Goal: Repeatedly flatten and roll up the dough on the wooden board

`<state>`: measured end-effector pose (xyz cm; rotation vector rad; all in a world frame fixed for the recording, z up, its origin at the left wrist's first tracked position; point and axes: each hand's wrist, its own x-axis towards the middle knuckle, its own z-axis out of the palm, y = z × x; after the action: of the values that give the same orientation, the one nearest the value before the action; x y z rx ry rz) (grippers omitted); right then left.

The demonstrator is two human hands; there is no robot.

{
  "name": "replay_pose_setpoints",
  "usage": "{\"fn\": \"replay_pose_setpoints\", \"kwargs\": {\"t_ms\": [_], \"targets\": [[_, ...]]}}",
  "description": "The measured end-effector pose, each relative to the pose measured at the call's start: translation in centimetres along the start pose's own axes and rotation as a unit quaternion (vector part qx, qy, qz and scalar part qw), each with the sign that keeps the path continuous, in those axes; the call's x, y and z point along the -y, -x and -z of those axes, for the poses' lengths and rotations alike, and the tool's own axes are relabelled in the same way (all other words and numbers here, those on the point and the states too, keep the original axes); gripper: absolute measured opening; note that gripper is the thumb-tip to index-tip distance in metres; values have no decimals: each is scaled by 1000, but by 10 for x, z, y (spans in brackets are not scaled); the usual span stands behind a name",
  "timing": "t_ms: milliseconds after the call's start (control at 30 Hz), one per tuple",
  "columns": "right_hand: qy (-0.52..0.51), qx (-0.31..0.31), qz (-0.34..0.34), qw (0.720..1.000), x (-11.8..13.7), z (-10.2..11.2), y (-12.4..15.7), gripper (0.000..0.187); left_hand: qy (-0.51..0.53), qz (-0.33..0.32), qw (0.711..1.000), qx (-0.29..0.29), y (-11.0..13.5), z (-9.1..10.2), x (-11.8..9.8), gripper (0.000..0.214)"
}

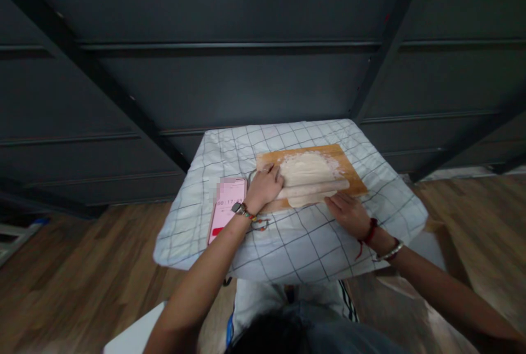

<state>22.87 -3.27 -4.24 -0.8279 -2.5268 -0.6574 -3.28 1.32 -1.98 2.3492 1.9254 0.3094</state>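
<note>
A flattened sheet of pale dough [306, 166] lies on a wooden board [356, 180], with white flour around its far edge. Across the near part of the dough rests a light rolling pin [316, 188], its right end bare. My left hand [265, 185] is closed over the pin's left end, which the fingers hide. At the dough's near right edge, below the pin, my right hand [348, 212] has its fingers curled in and appears to pinch the dough. Part of that grip is hidden.
A phone [224, 214] with a running timer lies left of the board, beside my left wrist. The small table has a white checked cloth [296, 244]. Dark panels [230, 85] rise behind it. Below right, a cardboard box [447, 250] stands on the wooden floor.
</note>
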Motion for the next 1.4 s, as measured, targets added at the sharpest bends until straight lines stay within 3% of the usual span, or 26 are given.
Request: {"fn": "replay_pose_setpoints", "kwargs": {"t_ms": [533,933,1133,1400], "targets": [[-47,42,-90,994,15,-1,-7,15,1,4,1000,-9,1,1,0,40],[11,21,7,1000,10,2,-17,25,-8,9,1000,-11,3,2,0,38],[20,40,16,999,13,1,-21,17,-3,5,1000,-17,3,3,0,38],[13,69,-23,997,26,6,-27,16,0,14,1000,-18,1,1,1,37]]}}
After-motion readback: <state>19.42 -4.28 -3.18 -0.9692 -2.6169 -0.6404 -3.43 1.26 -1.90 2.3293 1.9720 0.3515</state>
